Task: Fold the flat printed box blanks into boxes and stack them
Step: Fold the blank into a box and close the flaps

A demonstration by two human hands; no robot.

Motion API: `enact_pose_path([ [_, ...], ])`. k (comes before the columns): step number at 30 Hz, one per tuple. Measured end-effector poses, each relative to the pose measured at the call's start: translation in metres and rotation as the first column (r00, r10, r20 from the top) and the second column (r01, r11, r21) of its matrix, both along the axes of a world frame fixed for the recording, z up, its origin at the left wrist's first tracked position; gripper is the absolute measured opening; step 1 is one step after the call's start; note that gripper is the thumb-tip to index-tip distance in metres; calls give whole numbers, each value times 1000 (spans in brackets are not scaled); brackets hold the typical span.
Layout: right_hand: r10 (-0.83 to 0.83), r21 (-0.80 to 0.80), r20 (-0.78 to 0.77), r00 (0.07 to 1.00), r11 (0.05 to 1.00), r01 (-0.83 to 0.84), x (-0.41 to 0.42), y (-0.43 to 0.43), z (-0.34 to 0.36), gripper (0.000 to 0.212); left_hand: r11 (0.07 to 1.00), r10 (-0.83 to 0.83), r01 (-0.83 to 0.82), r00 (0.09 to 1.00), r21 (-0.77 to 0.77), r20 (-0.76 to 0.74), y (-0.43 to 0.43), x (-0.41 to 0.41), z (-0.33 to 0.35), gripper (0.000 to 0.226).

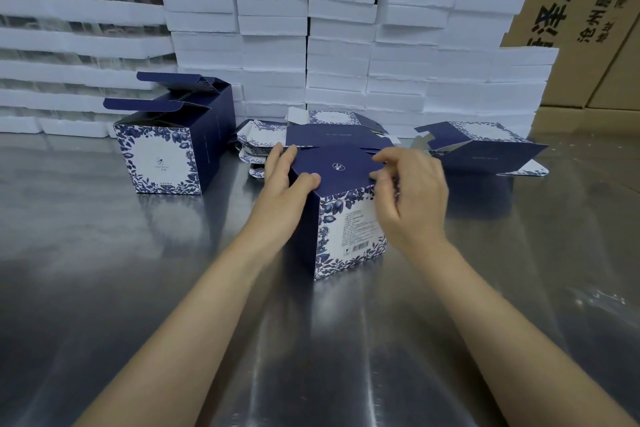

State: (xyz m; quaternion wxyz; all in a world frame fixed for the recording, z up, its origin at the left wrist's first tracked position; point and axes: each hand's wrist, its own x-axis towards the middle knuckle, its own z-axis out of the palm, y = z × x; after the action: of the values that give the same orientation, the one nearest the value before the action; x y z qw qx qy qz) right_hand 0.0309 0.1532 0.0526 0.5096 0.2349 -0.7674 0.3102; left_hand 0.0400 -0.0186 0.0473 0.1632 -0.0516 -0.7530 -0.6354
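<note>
Head view: person's two bare forearms reach in from the bottom of the frame to a box at centre.
Box (349, 229): stands upright on the desk at centre frame, dark blue lid panel on top with a small white logo, white and blue flower print and a barcode on the side facing the camera.
Left hand (282, 180): against the box's left side, fingers straight along the upper left edge, thumb pressing flat on the lid near the front left corner.
Right hand (412, 198): fingers curled, index finger and thumb pinching the right edge of the lid.
Open boxes (162, 156): two, left of centre, one behind the other, upright, top flaps standing open, apart from the held box.
Flat blanks (325, 135): loose pile lying just behind the held box, blue and flower-print sides mixed.
Half-folded blank (485, 149): right of centre, lying on its side, flaps sticking out.
Desk (121, 288): shiny metal, fills the lower frame.
White trays (346, 28): stacked in tall columns across the back, upper left to upper right.
Brown cartons (581, 10): upper right corner, black printed lettering, behind the trays.
</note>
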Motion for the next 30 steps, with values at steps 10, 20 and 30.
enact_pose_path([
  [10,197,-437,170,966,893,-106,-2,19,-22,31,984,178,-179,982,-10,-64,-17,2,-11,75],
  [20,459,-762,438,773,646,48,-12,18,-23,31,970,241,-239,949,33,-203,-39,-3,-20,59],
  [30,564,-529,723,398,824,-206,-29,11,-43,84,961,228,-252,954,-111,-194,-13,6,-25,73],
])
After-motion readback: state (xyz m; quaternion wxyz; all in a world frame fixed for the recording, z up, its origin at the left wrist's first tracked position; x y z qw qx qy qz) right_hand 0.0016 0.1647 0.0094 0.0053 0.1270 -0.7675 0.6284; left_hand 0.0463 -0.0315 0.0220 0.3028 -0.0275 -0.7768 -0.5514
